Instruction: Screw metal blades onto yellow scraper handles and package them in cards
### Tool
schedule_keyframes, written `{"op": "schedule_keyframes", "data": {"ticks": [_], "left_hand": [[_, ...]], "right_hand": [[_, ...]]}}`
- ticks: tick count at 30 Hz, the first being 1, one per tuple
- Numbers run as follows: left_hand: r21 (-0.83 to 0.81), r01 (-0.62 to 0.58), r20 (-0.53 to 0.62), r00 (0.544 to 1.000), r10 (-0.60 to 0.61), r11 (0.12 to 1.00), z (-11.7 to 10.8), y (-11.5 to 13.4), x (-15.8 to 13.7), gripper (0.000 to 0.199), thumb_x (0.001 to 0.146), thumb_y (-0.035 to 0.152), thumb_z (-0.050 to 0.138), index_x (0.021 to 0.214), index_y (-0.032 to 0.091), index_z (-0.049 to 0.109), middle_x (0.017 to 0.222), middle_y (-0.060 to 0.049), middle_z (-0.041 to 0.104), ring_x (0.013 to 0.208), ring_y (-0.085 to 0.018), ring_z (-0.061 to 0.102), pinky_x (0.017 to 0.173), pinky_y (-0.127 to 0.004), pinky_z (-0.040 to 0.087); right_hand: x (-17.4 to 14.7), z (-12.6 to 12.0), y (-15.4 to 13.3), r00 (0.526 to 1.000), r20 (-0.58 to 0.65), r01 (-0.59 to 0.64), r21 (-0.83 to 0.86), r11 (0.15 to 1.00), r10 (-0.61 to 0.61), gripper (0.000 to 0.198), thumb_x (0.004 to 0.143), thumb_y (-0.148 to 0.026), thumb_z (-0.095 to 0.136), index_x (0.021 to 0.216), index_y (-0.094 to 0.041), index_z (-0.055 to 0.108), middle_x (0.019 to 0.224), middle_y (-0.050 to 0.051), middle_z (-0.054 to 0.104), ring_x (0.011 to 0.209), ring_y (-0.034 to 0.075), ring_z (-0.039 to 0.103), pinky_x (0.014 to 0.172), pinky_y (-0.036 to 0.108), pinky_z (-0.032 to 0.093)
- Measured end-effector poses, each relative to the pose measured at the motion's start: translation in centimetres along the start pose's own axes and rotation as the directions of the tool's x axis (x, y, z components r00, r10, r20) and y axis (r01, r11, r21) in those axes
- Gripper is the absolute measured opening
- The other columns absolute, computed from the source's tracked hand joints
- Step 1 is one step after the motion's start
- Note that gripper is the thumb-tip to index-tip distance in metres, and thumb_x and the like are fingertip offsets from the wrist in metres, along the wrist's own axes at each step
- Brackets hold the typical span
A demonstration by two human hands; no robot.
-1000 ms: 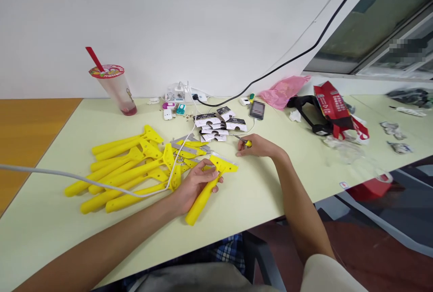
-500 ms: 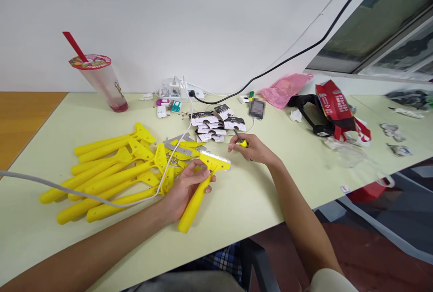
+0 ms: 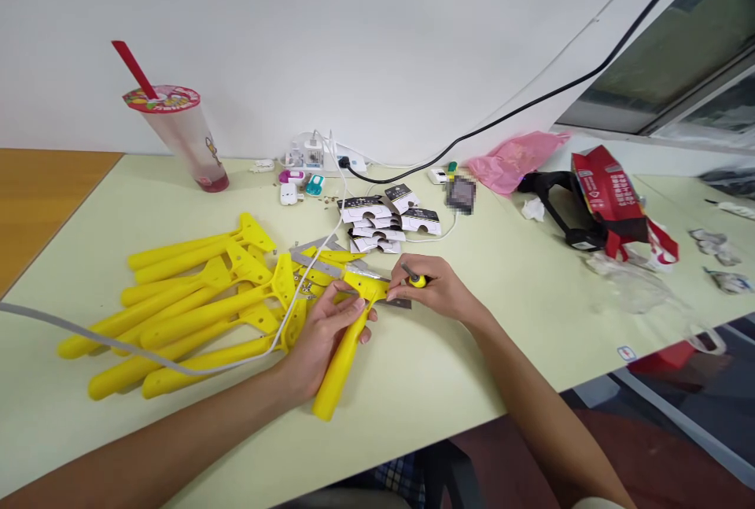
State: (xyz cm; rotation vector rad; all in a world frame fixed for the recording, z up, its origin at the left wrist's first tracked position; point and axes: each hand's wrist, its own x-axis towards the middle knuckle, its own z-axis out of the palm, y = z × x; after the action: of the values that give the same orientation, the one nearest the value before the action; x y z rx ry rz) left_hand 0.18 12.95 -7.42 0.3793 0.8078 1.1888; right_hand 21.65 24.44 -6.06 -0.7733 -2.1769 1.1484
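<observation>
Near the front edge of the desk (image 3: 448, 383), the left hand (image 3: 318, 340) gripped a yellow scraper (image 3: 342, 367), handle toward that edge. The right hand (image 3: 433, 289) held a yellow-handled screwdriver (image 3: 418, 281) close to the scraper's head. More yellow scraper handles (image 3: 206, 311) lay toward the left edge.

Bright, even light casts soft shadows on the table (image 3: 442, 371), and a pixelated patch (image 3: 461, 194) hides one spot.

Held aslant: yellow plastic scraper (image 3: 340, 367), round-handled, flare-headed, with handle end nearest. Jutting past the head's right end: flat grey metal strip (image 3: 403, 304). Held just rightward: yellow-and-black screwdriver (image 3: 418, 282), with dark shaft aimed away leftward.
</observation>
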Motion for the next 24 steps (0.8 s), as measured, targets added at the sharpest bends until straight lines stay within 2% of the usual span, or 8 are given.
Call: {"op": "schedule_keyframes", "data": {"ticks": [4,8,15,20,24], "left_hand": [[0.013,-0.002,0.029,1.0,0.002,1.0,-0.13,-0.11,-0.01,0.034,0.085,0.026,0.09,0.1,0.022,0.06,0.097,-0.005,0.067,0.088,-0.017,0.064,0.063,-0.024,0.049],[0.0,-0.004,0.051,0.999,0.004,1.0,-0.27,-0.18,-0.06,0.036,0.084,0.026,0.091,0.101,0.022,0.059,0.096,-0.004,0.066,0.087,-0.017,0.064,0.062,-0.024,0.048],[-0.004,-0.001,0.06,0.998,0.002,1.0,-0.43,-0.3,0.05,0.039,0.083,0.025,0.091,0.105,0.022,0.058,0.098,-0.005,0.068,0.087,-0.017,0.065,0.061,-0.024,0.048],[0.016,-0.016,0.099,0.995,0.014,1.0,-0.66,-0.46,0.0,0.036,0.087,0.025,0.088,0.105,0.023,0.057,0.098,-0.005,0.068,0.088,-0.018,0.065,0.063,-0.025,0.049],[0.017,-0.02,0.105,0.994,0.018,1.0,-0.67,-0.44,-0.1,0.036,0.086,0.026,0.089,0.104,0.022,0.059,0.097,-0.005,0.067,0.087,-0.018,0.066,0.063,-0.025,0.049]], "right_hand": [[-0.07,0.16,-0.09,0.998,0.061,-0.004,0.005,1.0,0.003,0.027,0.09,-0.053,0.085,0.089,-0.026,0.085,0.087,0.005,0.069,0.077,0.02,0.062,0.071,0.035,0.05],[-0.16,0.3,0.18,0.998,0.059,-0.037,0.004,0.999,0.037,0.024,0.089,-0.05,0.087,0.088,-0.026,0.084,0.089,0.004,0.067,0.078,0.018,0.061,0.069,0.033,0.048],[-0.29,0.26,-0.01,0.998,0.013,-0.06,-0.002,0.998,0.06,0.034,0.083,-0.058,0.09,0.081,-0.025,0.08,0.079,0.002,0.062,0.075,0.018,0.054,0.067,0.034,0.042],[-0.25,0.35,-0.46,0.99,-0.004,-0.141,-0.029,0.99,0.141,0.044,0.078,-0.063,0.091,0.077,-0.022,0.075,0.08,0.002,0.061,0.072,0.017,0.049,0.063,0.032,0.036],[-0.24,0.35,-0.61,0.984,0.002,-0.175,-0.067,0.982,0.175,0.047,0.078,-0.065,0.09,0.079,-0.021,0.073,0.081,0.001,0.059,0.073,0.016,0.048,0.063,0.031,0.036]]}}
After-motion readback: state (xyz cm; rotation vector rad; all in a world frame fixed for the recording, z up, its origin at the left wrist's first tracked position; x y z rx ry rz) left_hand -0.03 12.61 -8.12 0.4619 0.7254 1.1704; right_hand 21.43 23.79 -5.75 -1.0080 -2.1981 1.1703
